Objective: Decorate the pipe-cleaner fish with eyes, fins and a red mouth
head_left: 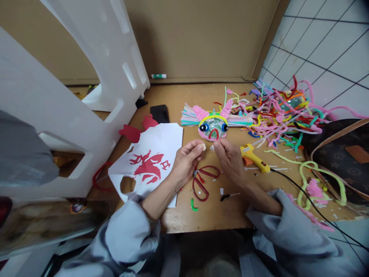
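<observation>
My left hand [188, 156] is closed in a pinch on a small whitish piece [204, 147]. Facing it, my right hand [230, 157] has thumb and fingers pressed together; a tiny white scrap [212, 147] shows at its fingertips, too small to name. Just beyond both hands lies a clear rounded craft face [213, 129] with blue googly eyes, a red mouth, a yellow band and pink pipe-cleaner ears. Red-handled scissors [201, 189] rest on the table below my hands. To the right of my right hand is a yellow glue gun [263, 162] with a black cord.
White paper [170, 142] with red lettering and a cut hole lies left, near a black phone [159, 114]. Tangled pipe cleaners [276, 119] pile up at the right beside a brown bag [340, 154]. A white plastic panel [115, 57] stands left; a cardboard-coloured board [201, 38] closes the back.
</observation>
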The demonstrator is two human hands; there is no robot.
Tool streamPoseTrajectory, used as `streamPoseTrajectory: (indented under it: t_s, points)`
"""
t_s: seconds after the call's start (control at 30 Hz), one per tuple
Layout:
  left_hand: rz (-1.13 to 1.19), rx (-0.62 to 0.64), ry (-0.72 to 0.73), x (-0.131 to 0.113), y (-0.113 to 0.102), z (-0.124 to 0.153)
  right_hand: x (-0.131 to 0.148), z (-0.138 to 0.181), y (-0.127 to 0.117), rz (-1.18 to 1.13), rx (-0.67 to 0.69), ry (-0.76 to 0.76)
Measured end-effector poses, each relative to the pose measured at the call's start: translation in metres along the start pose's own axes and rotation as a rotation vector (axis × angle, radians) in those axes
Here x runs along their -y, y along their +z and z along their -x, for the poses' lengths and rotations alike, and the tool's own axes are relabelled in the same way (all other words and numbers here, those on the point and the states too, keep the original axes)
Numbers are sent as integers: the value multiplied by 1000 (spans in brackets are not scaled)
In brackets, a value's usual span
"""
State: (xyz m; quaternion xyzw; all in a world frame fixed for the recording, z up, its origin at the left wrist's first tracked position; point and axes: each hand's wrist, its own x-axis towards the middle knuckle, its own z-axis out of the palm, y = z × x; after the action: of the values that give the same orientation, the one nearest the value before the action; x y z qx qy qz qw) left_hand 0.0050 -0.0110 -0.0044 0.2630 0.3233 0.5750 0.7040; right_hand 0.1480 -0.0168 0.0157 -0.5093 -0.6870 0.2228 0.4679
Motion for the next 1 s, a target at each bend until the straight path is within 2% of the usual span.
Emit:
streamPoseTrajectory:
  t_s: [0.2,0.33,0.47,0.6,0.77,1.0]
  points:
    - [-15,21,12,0,-2,0,-8,1,5,-117,-68,18]
    - [-12,33,7,1,-3,0,-9,3,7,-39,-119,-183]
    - [3,35,-2,2,-3,0,-7,5,9,138,-150,-403]
    - [14,39,-12,2,-2,0,-9,7,9,312,-178,-512]
    - [13,30,-25,3,-1,2,-14,8,10,435,-208,-583]
    - [-1,29,-33,3,0,2,-16,9,11,465,-225,-597]
